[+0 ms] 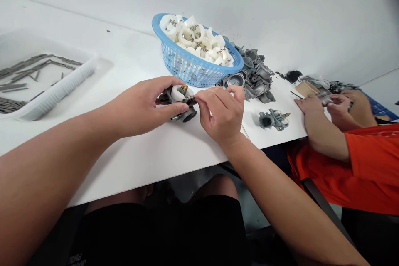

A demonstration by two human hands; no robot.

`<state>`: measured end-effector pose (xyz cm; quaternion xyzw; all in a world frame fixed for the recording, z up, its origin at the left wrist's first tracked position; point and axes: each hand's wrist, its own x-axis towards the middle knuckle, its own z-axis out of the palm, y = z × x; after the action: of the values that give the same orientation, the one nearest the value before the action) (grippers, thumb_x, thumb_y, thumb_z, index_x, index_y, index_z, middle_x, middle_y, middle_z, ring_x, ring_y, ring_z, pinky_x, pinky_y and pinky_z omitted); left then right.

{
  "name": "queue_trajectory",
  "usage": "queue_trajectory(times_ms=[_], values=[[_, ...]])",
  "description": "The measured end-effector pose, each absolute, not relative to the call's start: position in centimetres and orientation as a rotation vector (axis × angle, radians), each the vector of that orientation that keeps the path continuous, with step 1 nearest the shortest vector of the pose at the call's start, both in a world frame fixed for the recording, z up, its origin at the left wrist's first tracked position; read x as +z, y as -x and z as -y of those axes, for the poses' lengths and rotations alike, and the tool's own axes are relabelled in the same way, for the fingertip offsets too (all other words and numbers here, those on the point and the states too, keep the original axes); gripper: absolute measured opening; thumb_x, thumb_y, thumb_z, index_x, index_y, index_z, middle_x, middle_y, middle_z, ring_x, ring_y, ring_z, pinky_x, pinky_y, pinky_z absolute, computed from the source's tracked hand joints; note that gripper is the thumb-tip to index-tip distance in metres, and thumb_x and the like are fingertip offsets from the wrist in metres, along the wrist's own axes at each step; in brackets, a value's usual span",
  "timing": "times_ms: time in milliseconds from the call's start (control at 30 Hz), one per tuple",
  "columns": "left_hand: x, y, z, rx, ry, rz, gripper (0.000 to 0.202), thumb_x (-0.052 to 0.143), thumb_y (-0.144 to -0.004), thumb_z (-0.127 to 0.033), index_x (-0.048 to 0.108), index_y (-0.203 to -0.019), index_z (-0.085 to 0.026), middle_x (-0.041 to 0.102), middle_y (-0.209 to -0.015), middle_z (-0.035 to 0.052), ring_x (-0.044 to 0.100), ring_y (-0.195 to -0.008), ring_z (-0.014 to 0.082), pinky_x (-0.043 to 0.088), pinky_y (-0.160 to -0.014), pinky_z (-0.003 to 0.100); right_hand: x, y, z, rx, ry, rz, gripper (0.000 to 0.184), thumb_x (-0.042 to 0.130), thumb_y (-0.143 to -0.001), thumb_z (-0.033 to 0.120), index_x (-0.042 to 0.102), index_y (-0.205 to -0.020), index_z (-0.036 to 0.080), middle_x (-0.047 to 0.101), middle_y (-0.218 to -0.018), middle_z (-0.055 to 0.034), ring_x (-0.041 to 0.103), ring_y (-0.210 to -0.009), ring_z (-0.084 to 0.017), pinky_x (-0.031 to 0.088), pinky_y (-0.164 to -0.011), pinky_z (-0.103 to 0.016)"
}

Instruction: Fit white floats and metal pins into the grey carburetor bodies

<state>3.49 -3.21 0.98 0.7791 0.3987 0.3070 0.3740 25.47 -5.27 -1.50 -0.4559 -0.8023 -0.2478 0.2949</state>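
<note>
My left hand (156,102) is wrapped round a grey metal carburetor (187,115) held low over the white table in front of me. A white plastic float (178,92) sits in its upper side, and a brass jet (184,87) sticks up beside the float. Against the right edge of the carburetor, my right hand (221,110) is closed, thumb and forefinger pinched together. Whatever lies between those fingertips is too small or too hidden to make out.
Behind my hands stands a blue basket (187,66) heaped with white floats. A pile of carburetor bodies (258,75) lies to its right, and one carburetor (274,119) rests nearer. A white tray (59,93) at left holds thin grey strips. At right, a co-worker's hands (324,104) handle a part.
</note>
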Motion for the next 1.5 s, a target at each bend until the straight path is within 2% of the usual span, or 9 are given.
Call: queue_trajectory(times_ms=[367, 567, 700, 833, 1000, 1133, 1200, 1333, 1500], values=[[0.4, -2.6, 2.8, 0.793, -1.839, -0.905, 0.046, 0.076, -0.082, -0.047, 0.069, -0.124, -0.027, 0.075, -0.113, 0.0075, 0.071, -0.102, 0.0298, 0.062, -0.084, 0.043, -1.2, -26.1, 5.5, -0.446, 1.264, 1.999, 0.025, 0.046, -0.106, 0.031, 0.068, -0.094, 0.026, 0.075, -0.091, -0.0046, 0.066, -0.087, -0.02, 0.041, -0.093, -0.041], [0.2, -2.6, 2.6, 0.783, -1.747, -0.877, 0.05, 0.08, -0.08, -0.046, 0.064, -0.123, -0.025, 0.073, -0.117, 0.009, 0.071, -0.1, 0.0271, 0.063, -0.084, 0.042, -1.7, -26.3, 7.0, 0.195, 1.213, 1.932, 0.022, 0.06, -0.099, 0.042, 0.066, -0.105, 0.022, 0.074, -0.105, -0.0061, 0.069, -0.084, -0.017, 0.055, -0.085, -0.036], [0.5, -2.5, 3.0, 0.769, -1.809, -0.956, 0.054, 0.083, -0.075, -0.052, 0.058, -0.116, -0.026, 0.072, -0.106, 0.0061, 0.069, -0.09, 0.0249, 0.059, -0.071, 0.037, -1.6, -25.0, 8.8, 0.607, 1.186, 1.801, 0.05, 0.074, -0.089, 0.05, 0.057, -0.128, 0.023, 0.068, -0.131, -0.0107, 0.072, -0.105, -0.02, 0.058, -0.096, -0.039], [0.7, -2.6, 3.8, 0.751, -1.89, -1.206, 0.064, 0.087, -0.067, -0.058, 0.05, -0.111, -0.03, 0.065, -0.095, 0.0019, 0.063, -0.075, 0.0216, 0.049, -0.059, 0.034, -1.7, -23.0, 9.8, 0.772, 1.255, 1.878, 0.089, 0.086, -0.077, 0.047, 0.038, -0.15, 0.026, 0.051, -0.155, -0.0145, 0.054, -0.14, -0.031, 0.05, -0.113, -0.049], [1.1, -3.5, 4.9, 0.733, -2.074, -1.197, 0.063, 0.081, -0.073, -0.061, 0.055, -0.121, -0.03, 0.06, -0.122, 0.0077, 0.061, -0.108, 0.0319, 0.053, -0.083, 0.044, -2.7, -21.0, 9.0, 0.864, 1.227, 1.683, 0.084, 0.079, -0.076, 0.028, 0.036, -0.148, 0.024, 0.057, -0.143, -0.0149, 0.063, -0.125, -0.028, 0.055, -0.105, -0.046], [1.6, -4.3, 6.5, 0.941, -2.067, -1.185, 0.041, 0.074, -0.083, -0.054, 0.062, -0.11, -0.026, 0.064, -0.115, 0.006, 0.058, -0.116, 0.0313, 0.048, -0.099, 0.045, -2.5, -19.8, 9.4, 1.131, 1.072, 1.304, 0.098, 0.083, -0.064, 0.024, 0.03, -0.148, 0.026, 0.049, -0.146, -0.0151, 0.064, -0.119, -0.024, 0.056, -0.102, -0.043], [1.5, -5.0, 8.0, 1.12, -1.958, -1.274, 0.043, 0.076, -0.081, -0.055, 0.06, -0.106, -0.024, 0.064, -0.108, 0.0048, 0.06, -0.105, 0.0286, 0.05, -0.096, 0.044, -1.8, -19.2, 10.6, 1.279, 0.998, 1.099, 0.095, 0.083, -0.062, 0.022, 0.034, -0.142, 0.027, 0.053, -0.142, -0.0115, 0.061, -0.122, -0.023, 0.054, -0.105, -0.041], [0.6, -6.6, 12.9, 1.262, -1.575, -1.298, 0.045, 0.057, -0.092, -0.065, 0.053, -0.108, -0.023, 0.059, -0.096, 0.0038, 0.062, -0.084, 0.0221, 0.055, -0.077, 0.039, -0.2, -18.6, 14.2, 1.537, 0.78, 0.872, 0.056, 0.078, -0.066, 0.022, 0.055, -0.116, 0.025, 0.067, -0.104, 0.0015, 0.065, -0.103, -0.017, 0.055, -0.095, -0.031], [0.9, -7.0, 18.9, 1.147, -1.348, -1.26, 0.039, 0.045, -0.101, -0.061, 0.049, -0.123, -0.029, 0.064, -0.108, 0.0065, 0.068, -0.099, 0.0238, 0.061, -0.08, 0.039, 0.4, -18.2, 18.3, 1.51, 0.799, 0.765, 0.041, 0.089, -0.071, 0.032, 0.069, -0.106, 0.023, 0.072, -0.098, 0.0028, 0.067, -0.091, -0.012, 0.056, -0.086, -0.022]])
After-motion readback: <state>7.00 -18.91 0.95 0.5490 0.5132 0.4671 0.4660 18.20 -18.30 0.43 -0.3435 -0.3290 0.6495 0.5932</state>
